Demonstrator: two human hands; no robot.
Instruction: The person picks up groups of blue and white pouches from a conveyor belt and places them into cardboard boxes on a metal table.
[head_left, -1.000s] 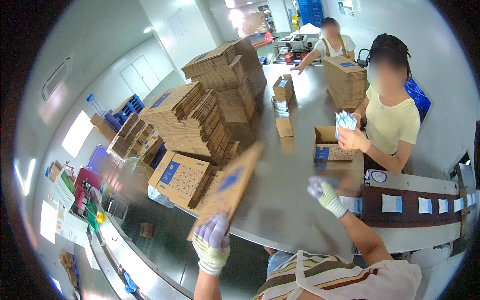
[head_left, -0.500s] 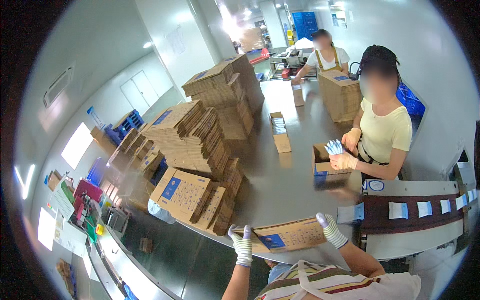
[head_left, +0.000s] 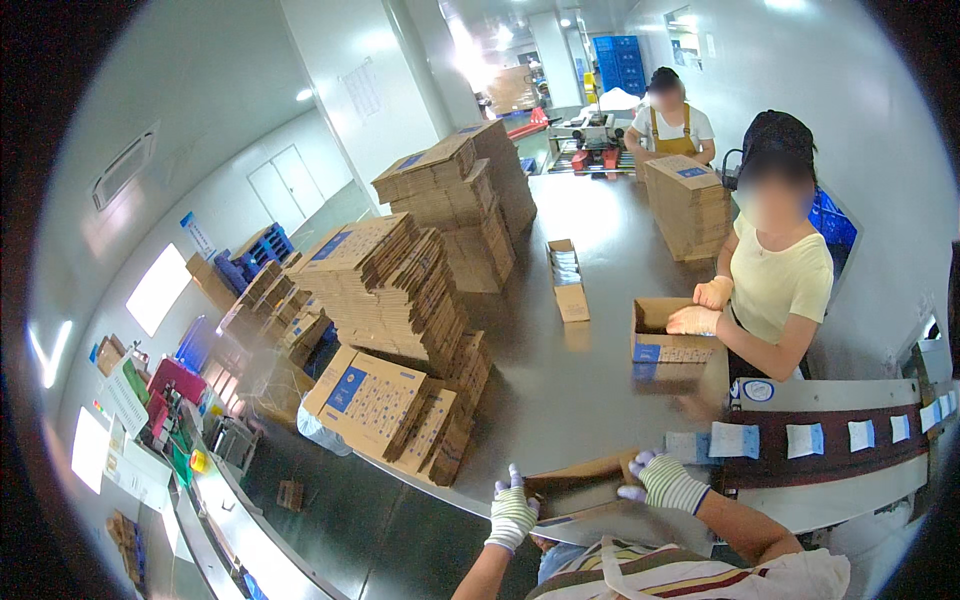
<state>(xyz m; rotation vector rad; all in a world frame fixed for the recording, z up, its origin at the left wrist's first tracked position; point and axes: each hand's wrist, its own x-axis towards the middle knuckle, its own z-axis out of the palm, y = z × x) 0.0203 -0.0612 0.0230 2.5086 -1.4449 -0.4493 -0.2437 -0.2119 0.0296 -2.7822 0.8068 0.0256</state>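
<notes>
At the table's near edge a brown cardboard box (head_left: 585,484) stands opened out, its hollow inside facing up. My left hand (head_left: 513,514), in a striped glove with pale fingertips, holds the box's left end, one finger pointing up. On the right end my right hand (head_left: 670,483), gloved alike, has its fingers bent round the wall. Just right of that hand lies a white and blue packet (head_left: 688,446). A stack of flattened cartons (head_left: 372,400) rises to the left of my left hand.
More flattened cartons (head_left: 380,280) are piled along the table's left side. An open box with packets (head_left: 568,280) sits mid-table. Across from me a co-worker's gloved hands (head_left: 695,320) are at another box (head_left: 650,352). Packets lie along a dark conveyor belt (head_left: 770,471) at right.
The box between my hands has gone from flat to opened out, and my right fingers have curled in. The co-worker's packets have gone from sight at their box.
</notes>
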